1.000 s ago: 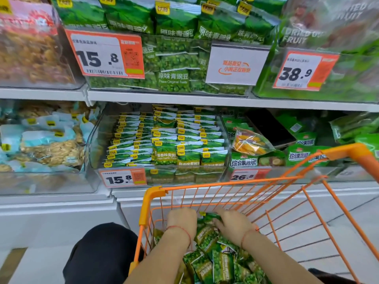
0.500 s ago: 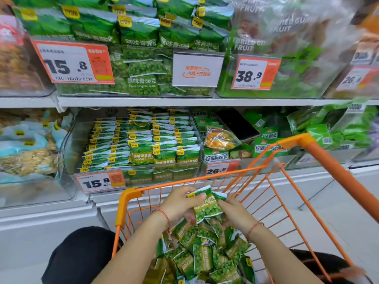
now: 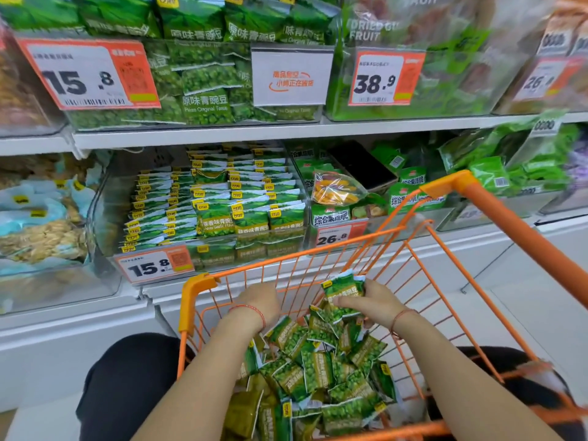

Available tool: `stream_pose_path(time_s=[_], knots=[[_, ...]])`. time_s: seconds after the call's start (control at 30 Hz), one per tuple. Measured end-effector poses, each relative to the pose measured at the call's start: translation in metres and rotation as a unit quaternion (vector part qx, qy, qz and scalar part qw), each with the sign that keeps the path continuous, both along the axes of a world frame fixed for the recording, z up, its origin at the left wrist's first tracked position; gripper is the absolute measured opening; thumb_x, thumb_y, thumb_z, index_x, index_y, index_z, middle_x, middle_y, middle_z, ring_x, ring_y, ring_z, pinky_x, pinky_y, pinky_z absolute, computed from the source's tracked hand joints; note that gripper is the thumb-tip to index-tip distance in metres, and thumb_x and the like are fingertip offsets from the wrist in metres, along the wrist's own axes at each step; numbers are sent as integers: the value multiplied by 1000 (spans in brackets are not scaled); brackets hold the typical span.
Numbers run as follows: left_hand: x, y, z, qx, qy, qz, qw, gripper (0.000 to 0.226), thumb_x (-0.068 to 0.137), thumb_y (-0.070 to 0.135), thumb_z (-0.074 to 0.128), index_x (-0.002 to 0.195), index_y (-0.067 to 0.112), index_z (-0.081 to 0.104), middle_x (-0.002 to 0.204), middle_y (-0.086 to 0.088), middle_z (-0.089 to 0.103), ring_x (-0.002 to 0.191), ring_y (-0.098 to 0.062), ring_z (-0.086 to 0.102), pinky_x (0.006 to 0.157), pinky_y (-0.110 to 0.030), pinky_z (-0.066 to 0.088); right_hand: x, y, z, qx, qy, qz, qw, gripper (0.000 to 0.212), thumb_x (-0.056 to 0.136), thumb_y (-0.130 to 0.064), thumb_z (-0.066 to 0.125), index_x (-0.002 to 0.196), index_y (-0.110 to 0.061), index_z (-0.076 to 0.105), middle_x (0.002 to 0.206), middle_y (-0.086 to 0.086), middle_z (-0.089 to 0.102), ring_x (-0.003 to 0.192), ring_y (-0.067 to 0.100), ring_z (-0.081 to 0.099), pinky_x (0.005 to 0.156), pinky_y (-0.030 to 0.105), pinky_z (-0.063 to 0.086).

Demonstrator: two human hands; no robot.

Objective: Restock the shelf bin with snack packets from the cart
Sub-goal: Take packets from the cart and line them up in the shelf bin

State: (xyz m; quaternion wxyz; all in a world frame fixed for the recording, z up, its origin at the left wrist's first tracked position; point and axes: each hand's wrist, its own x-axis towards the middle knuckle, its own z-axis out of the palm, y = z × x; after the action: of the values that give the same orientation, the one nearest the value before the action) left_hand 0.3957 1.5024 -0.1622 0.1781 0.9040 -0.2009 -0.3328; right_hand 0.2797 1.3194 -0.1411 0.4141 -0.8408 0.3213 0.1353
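A: Where are the snack packets sitting right now?

B: Most are lying loose in a heap of green pea packets [image 3: 321,370] in the bottom of the orange wire cart [image 3: 496,214]. The right hand [image 3: 374,302] is gripping a small bunch of packets [image 3: 343,291] just above the heap, fingers curled round them and the thumb lying across the front. The left hand [image 3: 259,302] is reaching down at the heap's edge. Its back is facing the camera, so whether its fingers are grasping anything cannot be told.

A: And how far along is the person looking?

B: Judging by the frame, partway. The clear shelf bin [image 3: 105,214] behind the cart is already holding several tidy rows of matching packets [image 3: 219,198], but a gap is showing at its back left, and plenty are waiting in the cart. The gripped bunch is not yet over the bin.

A: Anything readable?

B: The bin's price tag [image 3: 156,265] is reading 15.8, and its front packets are showing "Peas Garlic Flavor" under Chinese lettering. The shelf above is carrying "Peas Original Taste" bags [image 3: 206,103] with another 15.8 tag [image 3: 89,74], beside a white card [image 3: 291,78] with orange Chinese writing. Further right, a 38.9 tag [image 3: 386,79] is hanging below bags marked "DRIED", partly cut off, and "FRUIT", and a 26.8 tag [image 3: 339,237] is fronting the neighbouring lower bin.
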Motion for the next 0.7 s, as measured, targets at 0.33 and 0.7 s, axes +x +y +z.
stream_pose_path(time_s=[0.33, 0.7], knots=[[-20, 18, -29, 310, -28, -188, 932, 28, 88, 6, 57, 116, 5, 62, 108, -11, 62, 92, -26, 58, 83, -34, 49, 3, -5, -18, 7, 20, 43, 999, 95, 79, -49, 71, 147, -4, 22, 124, 12, 52, 87, 19, 66, 54, 24, 55], [-13, 7, -4, 222, -53, -188, 955, 18, 89, -1, 43, 76, 7, 51, 66, -6, 44, 56, -16, 44, 51, -24, 33, 6, -4, -16, 95, -16, -48, 994, 94, 86, -27, 69, 152, -7, 5, 159, 10, 10, 134, 31, 39, 57, 20, 56]])
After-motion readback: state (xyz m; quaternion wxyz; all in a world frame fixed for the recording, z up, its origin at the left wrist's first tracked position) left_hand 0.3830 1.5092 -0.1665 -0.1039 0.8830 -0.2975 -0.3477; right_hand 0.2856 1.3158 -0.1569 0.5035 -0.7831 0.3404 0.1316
